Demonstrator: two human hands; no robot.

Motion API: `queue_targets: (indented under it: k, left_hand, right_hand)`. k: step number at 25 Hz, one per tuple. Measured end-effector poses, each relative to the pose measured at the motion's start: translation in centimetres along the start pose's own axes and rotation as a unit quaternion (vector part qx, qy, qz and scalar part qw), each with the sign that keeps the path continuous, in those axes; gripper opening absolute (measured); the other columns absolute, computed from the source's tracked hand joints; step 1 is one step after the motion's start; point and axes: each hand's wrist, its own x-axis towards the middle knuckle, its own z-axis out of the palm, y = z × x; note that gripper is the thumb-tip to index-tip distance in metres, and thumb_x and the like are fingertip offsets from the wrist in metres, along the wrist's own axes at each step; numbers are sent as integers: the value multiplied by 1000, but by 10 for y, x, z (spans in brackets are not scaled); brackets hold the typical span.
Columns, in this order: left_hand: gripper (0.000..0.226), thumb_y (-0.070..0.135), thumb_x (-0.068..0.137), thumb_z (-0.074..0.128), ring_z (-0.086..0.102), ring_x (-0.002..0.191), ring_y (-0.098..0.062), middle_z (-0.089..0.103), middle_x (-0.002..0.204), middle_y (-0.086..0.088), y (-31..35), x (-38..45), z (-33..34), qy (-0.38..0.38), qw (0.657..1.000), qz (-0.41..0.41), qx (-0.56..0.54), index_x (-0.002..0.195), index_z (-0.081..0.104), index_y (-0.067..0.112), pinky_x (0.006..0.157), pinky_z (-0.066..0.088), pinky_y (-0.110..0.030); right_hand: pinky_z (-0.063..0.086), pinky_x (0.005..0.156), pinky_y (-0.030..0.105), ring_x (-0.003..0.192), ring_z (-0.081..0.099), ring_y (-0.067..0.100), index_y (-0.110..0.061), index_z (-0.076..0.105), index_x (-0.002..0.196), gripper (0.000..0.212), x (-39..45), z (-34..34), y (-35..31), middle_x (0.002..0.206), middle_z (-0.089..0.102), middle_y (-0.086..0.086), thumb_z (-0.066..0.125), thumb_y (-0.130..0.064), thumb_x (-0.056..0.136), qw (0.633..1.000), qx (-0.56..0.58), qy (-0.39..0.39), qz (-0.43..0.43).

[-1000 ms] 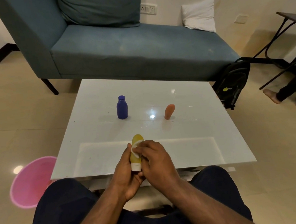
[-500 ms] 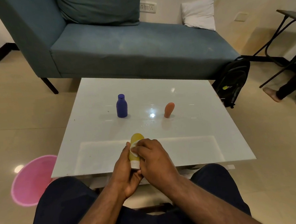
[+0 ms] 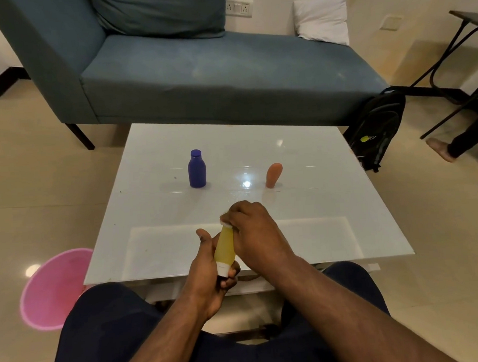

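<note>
Sitting behind everything, a long teal fabric sofa [image 3: 226, 78] plays no part in the work. In front of it is a white glossy square table [image 3: 304, 218], and the job takes place over its near edge. A round pink plastic tub [image 3: 54, 290] lies on the floor to the left, and a black backpack [image 3: 377, 133] leans near the sofa's right end.

On the table a dark blue plastic bottle [image 3: 196, 169] stands upright. Well apart from it to the right, a small orange squeeze tube [image 3: 273, 175] stands on its cap. Neither is touched, and I cannot tell whether they have been cleaned.

The yellow plastic squeeze tube [image 3: 224, 247] is held above the table's near edge with its white cap pointing down. The left hand [image 3: 210, 275] curls round the cap end, thumb raised beside the tube. The right hand [image 3: 252, 230] pinches a small white pad [image 3: 226, 225] against the tube's upper end.

By my reading, the wipe has reached the top of this tube. Setting it down comes next, and perhaps the other two containers after that.
</note>
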Motion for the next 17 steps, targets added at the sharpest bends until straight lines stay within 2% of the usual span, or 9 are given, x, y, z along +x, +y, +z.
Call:
queue_targets:
  k: [3, 7, 11, 13, 15, 17]
  left_hand:
    - [74, 76, 89, 31, 44, 51, -15, 54, 65, -12, 0, 0, 0, 2, 1000, -4, 3, 123, 62, 17, 38, 36, -21]
    - [72, 76, 88, 32, 46, 47, -15, 55, 63, -9, 1, -2, 3, 3, 1000, 1, 3, 104, 63, 13, 36, 34, -22]
    - [73, 77, 88, 32, 44, 50, -14, 54, 63, -10, 2, -3, 2, 3, 1000, -1, -4, 122, 61, 18, 38, 35, -21]
    - [75, 77, 87, 33, 46, 52, -15, 55, 65, -11, 1, -3, 4, -3, 1000, -2, -7, 123, 60, 17, 39, 36, -22]
    - [76, 76, 86, 33, 55, 54, -18, 63, 70, -11, 2, -6, 5, -9, 1000, 2, -15, 118, 63, 14, 40, 40, -23]
    - [76, 76, 88, 30, 73, 75, -25, 75, 91, -13, 3, -6, 5, -5, 999, 0, -35, 118, 67, 16, 49, 51, -28]
  right_hand:
    - [38, 90, 25, 109, 50, 21, -16, 64, 118, 33, 6, 0, 0, 118, 59, 3, 65, -12, 85, 999, 26, 5, 35]
    - [38, 90, 27, 115, 44, 22, -14, 63, 120, 37, -11, 2, -14, 124, 57, 2, 66, -12, 83, 998, -17, -29, -53]
    - [39, 93, 28, 112, 50, 23, -16, 62, 122, 38, 6, 0, 6, 122, 58, 4, 68, -15, 84, 1000, 15, -6, 24]
    - [39, 93, 28, 113, 49, 22, -16, 61, 124, 39, 2, 3, 3, 123, 58, 4, 66, -15, 86, 999, 14, 6, 30]
    - [40, 91, 27, 114, 46, 22, -16, 60, 124, 43, -12, 6, -8, 125, 57, 3, 70, -17, 81, 1000, -2, -5, -16]
    - [43, 89, 28, 112, 45, 19, -18, 62, 119, 55, -28, 8, -15, 123, 57, 1, 81, -23, 68, 996, -36, -41, -74]
